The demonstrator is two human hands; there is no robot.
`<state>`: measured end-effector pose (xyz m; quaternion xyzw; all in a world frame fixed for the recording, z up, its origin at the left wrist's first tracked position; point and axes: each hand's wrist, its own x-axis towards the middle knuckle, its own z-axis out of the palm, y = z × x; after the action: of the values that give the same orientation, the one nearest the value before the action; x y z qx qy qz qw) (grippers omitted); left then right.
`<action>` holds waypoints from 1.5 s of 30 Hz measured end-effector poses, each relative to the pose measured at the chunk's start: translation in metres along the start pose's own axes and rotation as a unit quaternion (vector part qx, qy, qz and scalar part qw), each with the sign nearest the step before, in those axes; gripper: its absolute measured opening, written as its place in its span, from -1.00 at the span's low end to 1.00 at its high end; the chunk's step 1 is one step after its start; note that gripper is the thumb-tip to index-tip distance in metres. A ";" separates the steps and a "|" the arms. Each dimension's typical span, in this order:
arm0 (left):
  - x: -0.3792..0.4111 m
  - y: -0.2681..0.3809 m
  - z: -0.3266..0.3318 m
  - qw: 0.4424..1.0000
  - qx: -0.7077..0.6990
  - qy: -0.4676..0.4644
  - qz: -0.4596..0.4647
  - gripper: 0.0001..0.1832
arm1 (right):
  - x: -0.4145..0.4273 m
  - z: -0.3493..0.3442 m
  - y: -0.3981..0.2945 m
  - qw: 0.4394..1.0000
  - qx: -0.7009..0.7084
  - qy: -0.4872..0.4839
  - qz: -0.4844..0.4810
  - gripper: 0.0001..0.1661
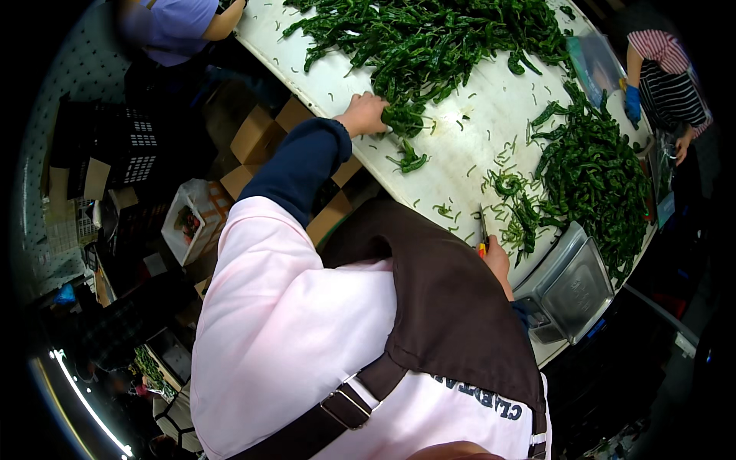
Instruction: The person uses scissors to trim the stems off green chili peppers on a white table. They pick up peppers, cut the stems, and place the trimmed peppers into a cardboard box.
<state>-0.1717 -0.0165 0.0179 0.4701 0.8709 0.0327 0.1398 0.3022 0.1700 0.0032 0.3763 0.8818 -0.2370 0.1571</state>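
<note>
My left hand point(368, 114) reaches over the table's near edge, its fingers curled on a few wrinkled green peppers point(404, 119) at the rim of a large heap point(437, 52). One small green pepper point(411, 159) lies just below that hand. Lower right, my right hand point(498, 261) holds scissors point(483, 223) with a red and yellow handle, blades pointing away from me; part of the grip is hidden. Cut green stems point(506, 155) and a few peppers point(524, 215) lie beside the blades.
A second pepper heap point(598, 178) covers the white table's point(443, 135) right side, behind a tilted metal pan point(578, 290). A plastic bag point(598, 63) lies near a person with a blue glove point(632, 103). Another person's arm point(224, 22) is upper left. Cardboard boxes point(256, 135) stand below the edge.
</note>
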 end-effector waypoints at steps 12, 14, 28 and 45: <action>0.065 0.010 -0.024 0.985 -0.044 0.156 -0.055 -0.42 | -0.001 -0.002 -0.004 1.000 0.001 -0.001 0.001 -0.59; 0.068 0.017 -0.018 0.986 0.072 0.143 -0.044 -0.45 | -0.003 -0.002 -0.005 1.000 0.003 0.005 0.006 -0.58; 0.174 0.038 -0.100 0.853 -0.483 0.158 -0.117 -0.60 | -0.006 0.003 -0.005 1.000 0.010 0.021 0.020 -0.54; 0.272 0.068 -0.047 0.975 -0.186 0.030 -0.121 -0.17 | -0.007 -0.008 -0.011 0.996 0.064 -0.007 0.060 -0.48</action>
<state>-0.2705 0.2498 0.0183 0.3260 0.9036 0.1914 0.2014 0.2983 0.1633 0.0168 0.4362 0.8394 -0.2858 0.1531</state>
